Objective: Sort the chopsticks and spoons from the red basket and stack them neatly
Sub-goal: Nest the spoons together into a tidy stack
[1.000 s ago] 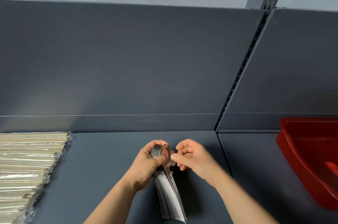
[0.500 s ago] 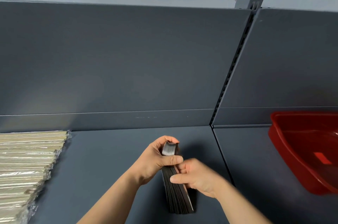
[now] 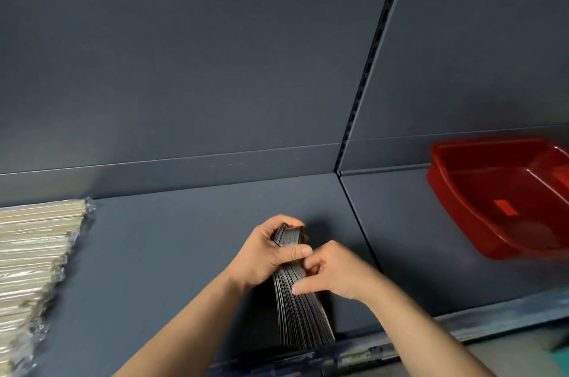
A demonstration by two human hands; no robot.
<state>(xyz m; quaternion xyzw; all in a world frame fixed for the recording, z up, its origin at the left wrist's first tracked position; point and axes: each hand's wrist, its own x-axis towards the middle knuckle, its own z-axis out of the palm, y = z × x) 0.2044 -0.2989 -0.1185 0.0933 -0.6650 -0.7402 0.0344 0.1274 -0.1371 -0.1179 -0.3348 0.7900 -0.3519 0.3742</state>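
A nested stack of metal spoons (image 3: 300,312) lies on the dark shelf (image 3: 160,253), handles pointing toward me and fanned at the near end. My left hand (image 3: 264,250) grips the bowl end of the stack, thumb across the top. My right hand (image 3: 335,272) pinches the stack's right side just below the bowls, fingers on the handles. A pile of wrapped chopsticks (image 3: 34,265) lies at the left edge. The red basket (image 3: 462,198) sits on the shelf at the right; I see nothing inside it but a red label.
A grey back panel rises behind the shelf. A slotted upright (image 3: 366,68) and a seam divide the shelf into two sections. The shelf's front edge with a price rail (image 3: 369,352) runs just below the spoon handles.
The view has tilted down and come closer. My right hand slid from the bowls down to the handles. The stack now rests lower, near the shelf's front edge.
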